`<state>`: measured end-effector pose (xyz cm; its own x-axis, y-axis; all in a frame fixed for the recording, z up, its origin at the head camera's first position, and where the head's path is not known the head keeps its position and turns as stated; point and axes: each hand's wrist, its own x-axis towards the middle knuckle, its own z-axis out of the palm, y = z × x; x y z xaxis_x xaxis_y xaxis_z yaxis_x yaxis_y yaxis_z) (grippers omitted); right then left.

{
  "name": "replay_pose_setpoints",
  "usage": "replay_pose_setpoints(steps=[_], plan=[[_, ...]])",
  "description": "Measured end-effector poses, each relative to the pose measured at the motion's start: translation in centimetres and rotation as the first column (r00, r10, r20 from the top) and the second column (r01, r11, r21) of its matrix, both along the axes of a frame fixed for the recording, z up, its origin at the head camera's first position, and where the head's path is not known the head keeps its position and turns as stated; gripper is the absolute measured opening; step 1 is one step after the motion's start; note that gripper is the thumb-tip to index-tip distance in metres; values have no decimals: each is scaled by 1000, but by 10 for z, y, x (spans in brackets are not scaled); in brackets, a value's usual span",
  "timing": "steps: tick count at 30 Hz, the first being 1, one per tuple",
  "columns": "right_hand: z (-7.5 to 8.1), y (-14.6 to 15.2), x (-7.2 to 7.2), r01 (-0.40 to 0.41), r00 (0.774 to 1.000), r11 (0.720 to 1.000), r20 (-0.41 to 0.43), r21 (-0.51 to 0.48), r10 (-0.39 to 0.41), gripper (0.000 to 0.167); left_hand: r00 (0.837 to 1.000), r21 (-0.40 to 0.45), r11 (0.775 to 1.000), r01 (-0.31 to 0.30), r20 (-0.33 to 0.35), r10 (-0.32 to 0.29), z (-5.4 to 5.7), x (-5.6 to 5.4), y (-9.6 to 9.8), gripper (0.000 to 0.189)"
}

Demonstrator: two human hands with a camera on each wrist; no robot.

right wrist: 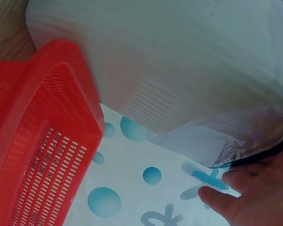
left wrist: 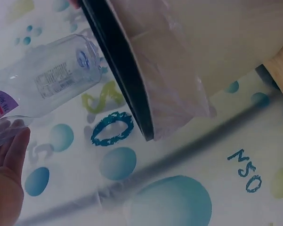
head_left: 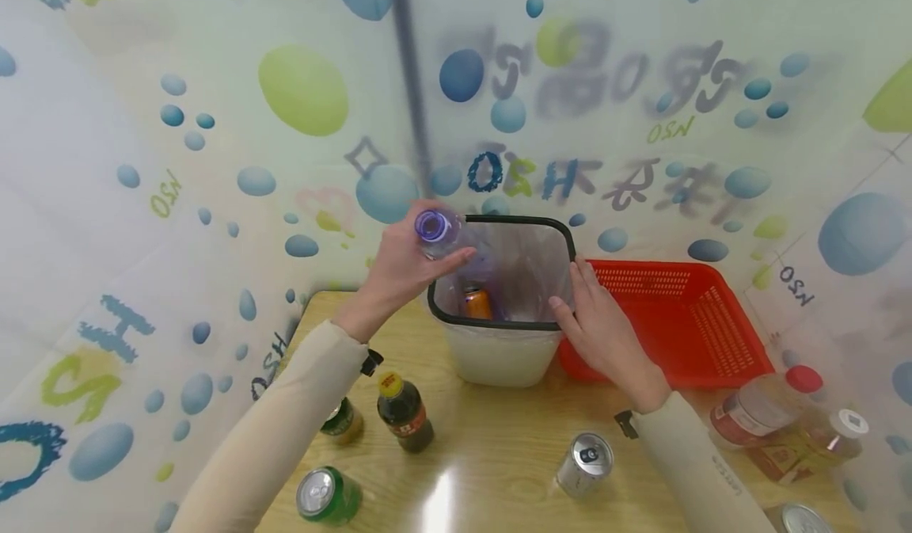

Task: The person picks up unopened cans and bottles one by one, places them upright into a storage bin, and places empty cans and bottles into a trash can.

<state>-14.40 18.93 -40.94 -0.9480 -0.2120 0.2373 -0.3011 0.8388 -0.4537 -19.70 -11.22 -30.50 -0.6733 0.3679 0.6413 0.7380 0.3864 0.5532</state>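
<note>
My left hand (head_left: 399, 260) grips a clear plastic bottle (head_left: 449, 238) over the left side of a pale bin with a black rim (head_left: 499, 325). The bottle's uncapped, purple-tinted mouth faces up toward me; its base points down into the bin. In the left wrist view the bottle (left wrist: 56, 77) shows a purple label. My right hand (head_left: 606, 331) rests against the bin's right rim with its fingers fairly straight, as the right wrist view also shows the hand (right wrist: 261, 190) there. Inside the bin's plastic liner (head_left: 530, 268) lies an orange can (head_left: 477, 303).
A red basket (head_left: 744, 319) stands right of the bin. In front on the wooden table (head_left: 499, 446) are a cola bottle (head_left: 404, 414), a green can (head_left: 329, 495), a dark can (head_left: 345, 424) and a silver can (head_left: 584, 463). Two bottles, one red-capped (head_left: 765, 406), lie at right.
</note>
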Motion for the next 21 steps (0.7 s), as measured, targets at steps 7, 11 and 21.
replay_pose_setpoints(steps=[7, 11, 21], plan=[[-1, 0, -1, -5, 1000, 1000, -7, -6, 4, 78, 967, -156, 987, 25, 254, 16, -12, -7, 23, 58], [0, 0, -2, -1, 1000, 1000, 3, -4, 1, 77, 944, -241, 970, 18, 323, 63, -19, -12, 31, 64], [-1, -1, -1, 8, 1000, 1000, 2, -1, -8, 78, 923, -381, 923, 54, 371, 99, -31, -16, 42, 69]])
